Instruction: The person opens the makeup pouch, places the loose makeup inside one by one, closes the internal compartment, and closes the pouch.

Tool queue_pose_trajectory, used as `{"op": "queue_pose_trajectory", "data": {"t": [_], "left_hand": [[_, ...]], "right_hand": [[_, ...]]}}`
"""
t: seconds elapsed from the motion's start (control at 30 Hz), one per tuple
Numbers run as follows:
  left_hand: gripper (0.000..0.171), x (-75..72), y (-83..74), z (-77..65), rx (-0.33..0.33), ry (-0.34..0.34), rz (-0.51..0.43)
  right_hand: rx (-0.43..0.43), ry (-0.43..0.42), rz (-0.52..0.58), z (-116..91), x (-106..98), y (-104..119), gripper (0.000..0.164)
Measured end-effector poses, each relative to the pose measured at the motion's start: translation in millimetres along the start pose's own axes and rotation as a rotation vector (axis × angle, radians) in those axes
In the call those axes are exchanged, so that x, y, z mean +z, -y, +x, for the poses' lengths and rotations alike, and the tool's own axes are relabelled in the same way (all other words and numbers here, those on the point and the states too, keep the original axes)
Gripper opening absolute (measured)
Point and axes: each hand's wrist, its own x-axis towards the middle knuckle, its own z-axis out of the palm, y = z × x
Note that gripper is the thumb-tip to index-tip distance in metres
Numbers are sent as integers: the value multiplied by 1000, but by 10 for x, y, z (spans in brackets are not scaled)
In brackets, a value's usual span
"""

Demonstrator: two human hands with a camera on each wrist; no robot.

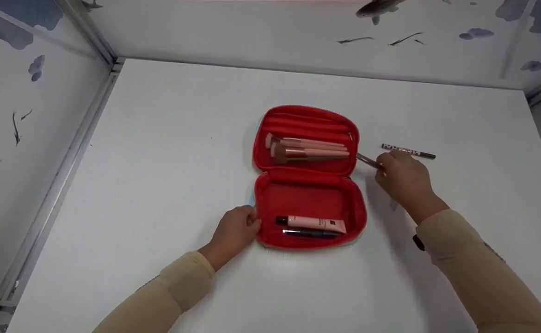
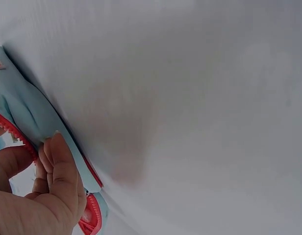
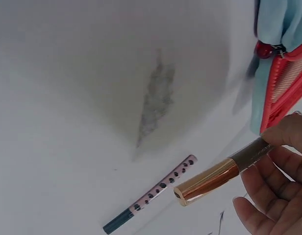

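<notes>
An unzipped cosmetic bag [image 1: 305, 196], red inside and light blue outside, lies spread flat in the head view. My left hand [image 1: 232, 231] pinches the left wall of its near half, thumb at the red zip and fingers against the blue outside. To the right of the bag, my right hand [image 1: 404, 178] grips a slim cosmetic tube [image 3: 210, 178] with a shiny gold end and a grey-brown body. Makeup brushes [image 1: 319, 151] lie in the far half. The near half holds a pink squeeze tube [image 1: 316, 223] with a black cap and a dark slim stick [image 1: 311, 234].
A pink, dark-spotted pen [image 1: 409, 151] with a dark end lies on the white table [image 1: 169, 138] beyond my right hand. Printed panels [image 1: 233, 32] enclose the table at the back and left.
</notes>
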Motion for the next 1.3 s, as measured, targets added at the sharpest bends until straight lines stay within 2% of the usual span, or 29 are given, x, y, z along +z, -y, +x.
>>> {"op": "queue_pose_trajectory", "data": {"t": [0.23,0.4,0.63,0.97,1.13,1.3], "left_hand": [[14,0,9,-11,54,-29,24],[14,6,6,-16,52,-31,18],[12,-1,-11,-22,29,-25,14],[12,-5,-13,-20,42,-33,24],[12,-5,-2,-26,66,-29,20],[11,-10,1,-30,66,-30,21]], "right_hand": [[-145,-47,40,-111,-23,168,20],[-219,-22,46,-152,-41,290,18],[-339,8,29,-191,-72,484,25],[-414,164,1,-203,-73,839,24],[-469,224,-14,-198,7,914,16],[-498,279,-36,-189,82,977,17]]}}
